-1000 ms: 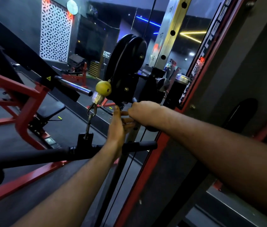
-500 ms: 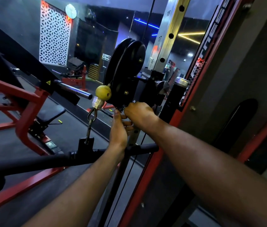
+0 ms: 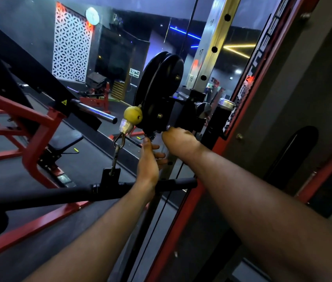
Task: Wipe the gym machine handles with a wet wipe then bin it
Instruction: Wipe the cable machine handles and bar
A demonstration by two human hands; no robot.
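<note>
Dim mirrored gym, dark floor; both hands' grip at pulley bracket unclear.

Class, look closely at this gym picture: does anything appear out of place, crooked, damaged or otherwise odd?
Nothing looks damaged or spilled. One oddity: no wet wipe shows, though both hands, left hand and right hand, are at the pulley.
</note>
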